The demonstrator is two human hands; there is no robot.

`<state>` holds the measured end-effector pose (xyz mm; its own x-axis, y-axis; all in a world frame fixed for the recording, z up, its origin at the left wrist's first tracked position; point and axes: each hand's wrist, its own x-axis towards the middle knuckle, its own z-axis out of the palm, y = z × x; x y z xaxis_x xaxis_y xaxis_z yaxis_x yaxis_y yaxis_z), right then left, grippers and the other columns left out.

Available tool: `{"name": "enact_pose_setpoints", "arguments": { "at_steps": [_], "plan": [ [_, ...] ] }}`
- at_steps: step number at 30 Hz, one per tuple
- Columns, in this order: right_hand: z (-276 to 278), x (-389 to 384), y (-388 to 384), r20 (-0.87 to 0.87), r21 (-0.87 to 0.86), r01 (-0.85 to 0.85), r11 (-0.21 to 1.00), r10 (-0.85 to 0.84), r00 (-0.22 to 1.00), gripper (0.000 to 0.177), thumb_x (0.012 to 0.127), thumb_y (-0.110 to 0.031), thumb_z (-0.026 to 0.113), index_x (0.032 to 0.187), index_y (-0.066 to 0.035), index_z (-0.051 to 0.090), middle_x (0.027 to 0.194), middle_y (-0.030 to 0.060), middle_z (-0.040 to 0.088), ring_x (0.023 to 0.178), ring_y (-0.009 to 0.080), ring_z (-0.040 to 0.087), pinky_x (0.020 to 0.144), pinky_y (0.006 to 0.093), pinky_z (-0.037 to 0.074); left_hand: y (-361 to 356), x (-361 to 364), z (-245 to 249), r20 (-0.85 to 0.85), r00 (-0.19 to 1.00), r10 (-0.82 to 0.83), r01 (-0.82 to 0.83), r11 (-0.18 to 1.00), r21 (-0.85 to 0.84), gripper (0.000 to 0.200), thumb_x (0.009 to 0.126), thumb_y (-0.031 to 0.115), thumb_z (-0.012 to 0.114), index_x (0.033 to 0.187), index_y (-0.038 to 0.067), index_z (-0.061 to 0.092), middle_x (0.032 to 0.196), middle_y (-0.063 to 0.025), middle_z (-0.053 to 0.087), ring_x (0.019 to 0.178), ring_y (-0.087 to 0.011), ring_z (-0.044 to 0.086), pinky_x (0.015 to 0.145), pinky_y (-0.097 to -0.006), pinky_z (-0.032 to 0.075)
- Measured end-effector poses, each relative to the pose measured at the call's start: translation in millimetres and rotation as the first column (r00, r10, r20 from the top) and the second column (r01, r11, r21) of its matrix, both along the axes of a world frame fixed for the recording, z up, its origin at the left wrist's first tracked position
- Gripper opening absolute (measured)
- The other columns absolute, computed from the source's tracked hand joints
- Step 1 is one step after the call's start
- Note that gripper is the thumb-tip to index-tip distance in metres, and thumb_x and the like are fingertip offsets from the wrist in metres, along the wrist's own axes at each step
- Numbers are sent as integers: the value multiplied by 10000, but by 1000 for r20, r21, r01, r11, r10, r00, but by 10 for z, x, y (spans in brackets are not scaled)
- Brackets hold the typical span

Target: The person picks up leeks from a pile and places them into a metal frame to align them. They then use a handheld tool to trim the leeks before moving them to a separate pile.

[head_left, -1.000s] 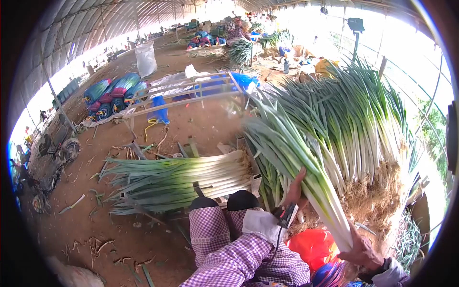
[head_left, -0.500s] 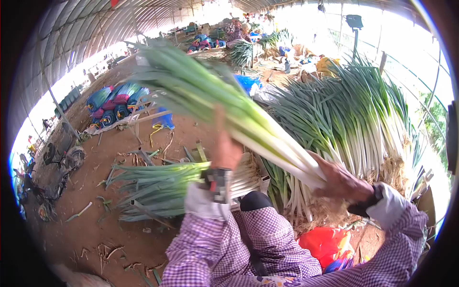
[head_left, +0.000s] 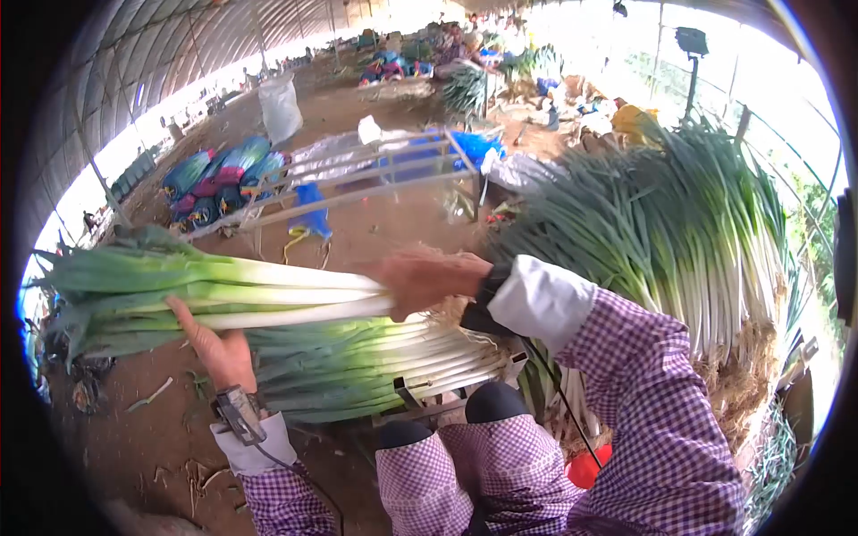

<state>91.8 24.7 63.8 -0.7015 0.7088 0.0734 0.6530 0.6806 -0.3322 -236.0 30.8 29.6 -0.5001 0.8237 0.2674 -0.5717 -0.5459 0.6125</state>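
A bunch of leeks (head_left: 295, 290) lies level across my front, green leaves to the left and white shanks to the right. My right hand (head_left: 429, 281), slightly blurred, is closed round its white root end. Under the leafy part, my left hand (head_left: 219, 348) grips the bunch with its thumb up on the near side; its other fingers are largely hidden. Just below is a pile of leeks (head_left: 375, 362), resting on a low metal frame (head_left: 416, 406) in front of my knees, with roots to the right.
A large stack of upright leeks (head_left: 661, 214) leans on the right. Beyond my hands stands a low metal rack (head_left: 375, 188) with blue sheeting (head_left: 310, 210). Rolled net bundles (head_left: 219, 183) and a white sack (head_left: 281, 109) are further back. A red bag (head_left: 588, 466) lies near my right knee.
The bunch has swung from a raised slant down to level and moved left, above the pile. My left hand went left and down along with it; my right hand moved left and up.
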Motion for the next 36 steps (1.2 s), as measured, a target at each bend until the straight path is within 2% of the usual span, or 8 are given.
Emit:
{"name": "enact_pose_setpoints", "arguments": {
  "at_steps": [8, 15, 18, 21, 25, 31, 34, 36],
  "plan": [
    [-1340, -260, 926, 12, -224, -164, 961, 171, 985, 811, 645, -168, 803, 1401, -85, 520, 1074, 198, 711, 1005, 377, 687, 864, 466, 537, 269, -286, -1691, 157, 987, 40, 14, 943, -331, 821, 905, 611, 673, 1497, 93, 437, 1475, -118, 517, 1331, -301, 492, 1152, -503, 388],
    [-2678, 405, 1156, 84, -497, -48, 867, 103, 991, 918, 669, -161, 790, 1512, -93, 432, 1190, 227, 678, 1130, 362, 648, 967, 456, 510, 303, 435, -3092, 197, 980, -34, 133, 846, -516, 749, 955, 576, 643, 1451, 46, 460, 1369, -144, 555, 1242, -290, 540, 1070, -463, 454],
    [-3211, 831, 1154, 207, -469, -18, 883, 130, 970, 950, 667, -156, 799, 1529, -74, 408, 1200, 251, 669, 1135, 388, 644, 973, 457, 514, 247, 921, -3508, 197, 979, -59, 173, 753, -635, 818, 944, 539, 685, 1455, -12, 362, 1358, -172, 526, 1202, -288, 552, 1033, -442, 493],
    [-3500, 1245, 1152, 256, -498, 128, 858, 4, 967, 859, 665, -145, 790, 1463, -48, 487, 1223, 258, 656, 1147, 393, 634, 992, 442, 504, 256, 1397, -3604, 224, 974, -31, 194, 626, -755, 950, 892, 512, 763, 1458, -28, 224, 1401, -180, 475, 1188, -282, 555, 1016, -437, 519],
    [-3460, 1290, 1266, 461, -559, 350, 751, -70, 885, 897, 658, -135, 818, 1494, -143, 490, 1236, 234, 672, 1170, 390, 630, 1045, 449, 482, 428, 1570, -3556, 201, 979, -17, 176, 566, -806, 1022, 813, 507, 843, 1415, 5, 187, 1428, -180, 427, 1220, -281, 525, 1032, -438, 518],
    [-3550, 1314, 1259, 492, -407, 396, 823, -168, 854, 784, 666, -108, 744, 1426, -123, 553, 1203, 224, 681, 1128, 382, 644, 1030, 444, 492, 580, 1609, -3634, 204, 979, 10, 174, 478, -861, 1053, 800, 527, 846, 1471, 102, 155, 1473, -109, 399, 1254, -263, 502, 1035, -465, 488],
    [-3524, 1374, 1053, 239, -205, 318, 926, -268, 933, 633, 679, -98, 695, 1302, -47, 598, 1083, 228, 689, 1056, 390, 661, 899, 476, 539, 626, 1580, -3651, 196, 979, -47, 191, 528, -827, 1060, 788, 552, 846, 1484, 105, 182, 1450, -94, 428, 1232, -251, 516, 978, -427, 502],
    [-3688, 1367, 969, 180, -98, 339, 936, -318, 931, 629, 718, -75, 669, 1339, -82, 567, 1163, 227, 653, 1117, 393, 631, 938, 506, 510, 689, 1545, -3685, 178, 980, -85, 196, 514, -835, 1057, 777, 577, 845, 1486, 106, 219, 1433, -84, 446, 1209, -242, 525, 929, -403, 506]
  ]
}}
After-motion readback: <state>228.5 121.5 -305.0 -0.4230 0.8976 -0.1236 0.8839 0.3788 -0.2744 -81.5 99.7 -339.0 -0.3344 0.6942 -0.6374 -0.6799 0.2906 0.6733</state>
